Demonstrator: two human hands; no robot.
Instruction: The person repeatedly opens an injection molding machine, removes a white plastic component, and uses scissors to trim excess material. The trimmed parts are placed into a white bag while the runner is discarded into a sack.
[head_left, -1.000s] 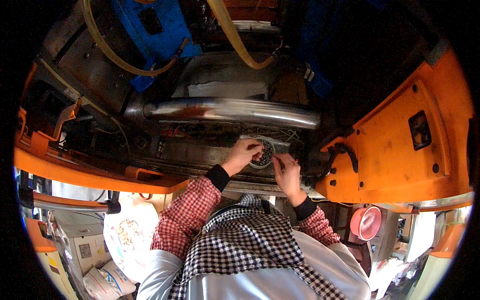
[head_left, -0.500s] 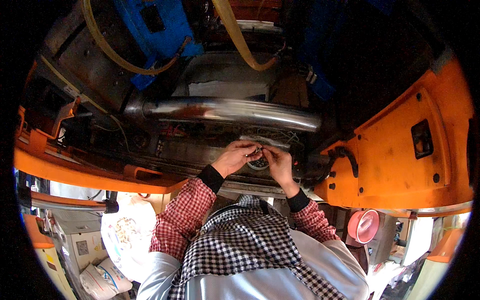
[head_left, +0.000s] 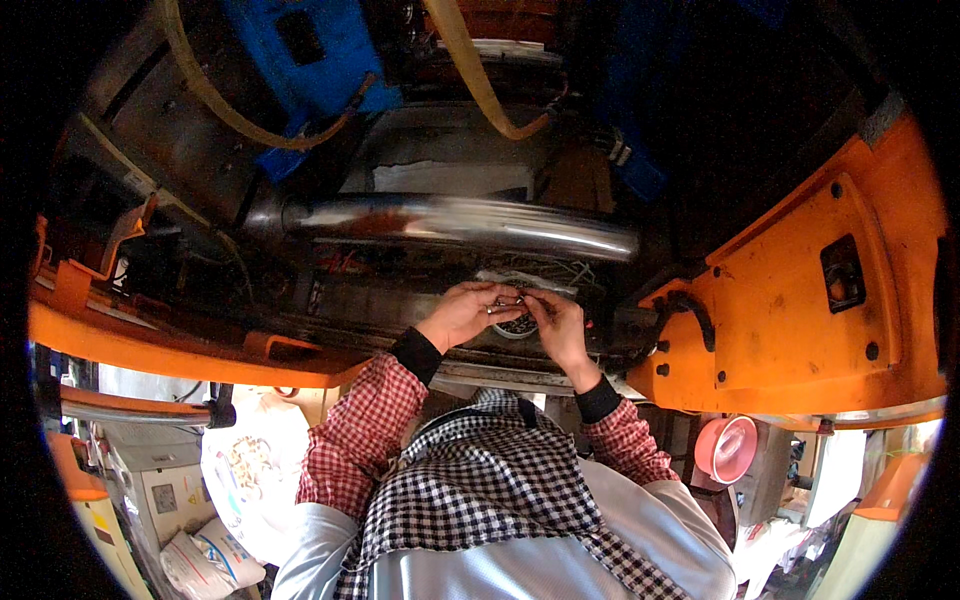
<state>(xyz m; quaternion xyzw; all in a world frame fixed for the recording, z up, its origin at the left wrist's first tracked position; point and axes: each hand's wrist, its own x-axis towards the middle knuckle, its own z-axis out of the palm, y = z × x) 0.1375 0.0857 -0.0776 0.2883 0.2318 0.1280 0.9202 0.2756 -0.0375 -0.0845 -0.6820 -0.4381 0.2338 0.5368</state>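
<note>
An orange panel (head_left: 780, 290) encloses the machine on the right, and an orange guard (head_left: 190, 348) runs along its left. The person stands at the near edge, wearing a black-and-white checked cloth (head_left: 480, 480) over pale clothing. A polished steel bar (head_left: 470, 222) spans the machine horizontally, beyond the hands. Blue blocks (head_left: 285, 55) stand at the upper left, with a yellowish hose (head_left: 205, 95) curving down past them. Red checked sleeves (head_left: 360, 430) with black cuffs cover the forearms. A white bag (head_left: 225, 475) holding small tan pieces sits at the lower left; a pink bucket (head_left: 726, 449) is at the lower right. The left hand (head_left: 465, 312) extends from the left, palm inward with fingers bent; the right hand (head_left: 562, 328) extends from the right, thumb and forefinger pinched. Their fingertips meet, both gripping one small piece (head_left: 521, 298), too small to identify. A round bowl (head_left: 517, 337) lies directly below the joined fingertips, between the hands and partly hidden by them. It contains many small dark parts (head_left: 512, 327). The small piece is located above the bowl's far side.
</note>
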